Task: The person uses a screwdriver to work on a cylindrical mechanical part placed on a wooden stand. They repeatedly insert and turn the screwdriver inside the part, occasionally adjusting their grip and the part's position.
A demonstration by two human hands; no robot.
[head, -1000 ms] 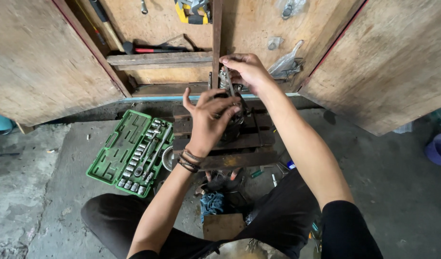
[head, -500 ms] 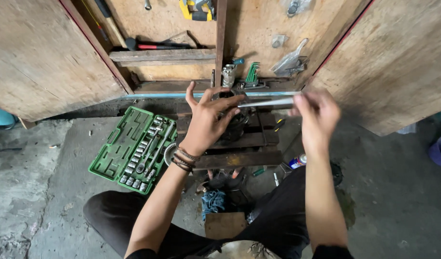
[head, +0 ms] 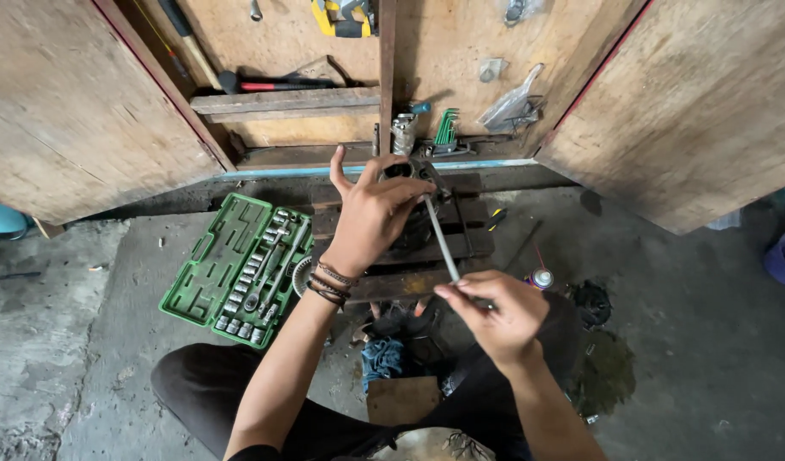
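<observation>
Over a dark slatted wooden stand [head: 461,243] on the concrete floor, seen from the head camera, the left hand [head: 371,213] is cupped down over a small dark metal part [head: 414,171], its fingers curled round the part and its thumb lifted clear toward the cabinet. What exactly the part is cannot be told, as the hand hides most of it. The right hand [head: 495,316] is closed round the near end of a long silver ratchet handle [head: 441,239], pinching it between thumb and fingers. The handle's long axis runs from the right hand, near the person's lap, up and slightly leftward to the part under the left hand, so its working end points away from the person toward the cabinet. It lies tilted above the stand's slats, between the two hands.

Just left of the stand an open green socket set case [head: 239,269] lies on the floor, with rows of sockets in its compartments. Behind the stand an open wooden tool cabinet [head: 94,111] holds a red-handled hammer [head: 269,84] on a shelf and a green set of hex keys [head: 446,128] lower down. A small spray can [head: 542,277] lies just right of the right hand.
</observation>
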